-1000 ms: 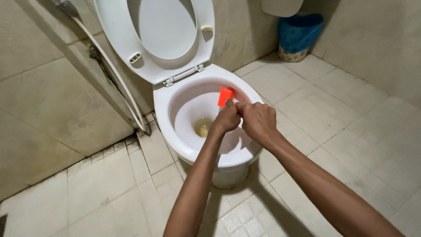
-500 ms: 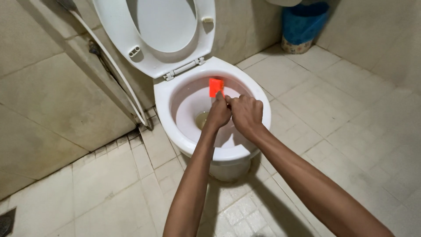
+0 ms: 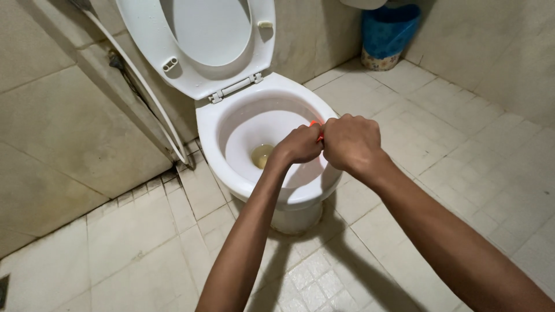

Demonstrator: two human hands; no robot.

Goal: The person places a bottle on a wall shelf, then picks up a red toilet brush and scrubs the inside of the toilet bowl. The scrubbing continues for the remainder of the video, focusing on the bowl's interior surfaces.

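Observation:
My left hand [image 3: 299, 144] and my right hand [image 3: 350, 140] are clenched side by side over the bowl of a white toilet [image 3: 231, 110]. Both grip a small orange-red object [image 3: 317, 129], and only a sliver of it shows between the fists. The bowl holds yellowish water [image 3: 261, 154] at its bottom. The seat and lid [image 3: 199, 40] stand raised against the wall.
A white hose [image 3: 141, 81] runs down the wall left of the toilet. A blue bin [image 3: 388, 32] stands in the far right corner. Beige floor tiles [image 3: 439, 133] surround the toilet, and tiled walls close in at left and right.
The orange-red object stood out above my hands before; now my fists cover almost all of it. The view has shifted a little lower and closer to the bowl.

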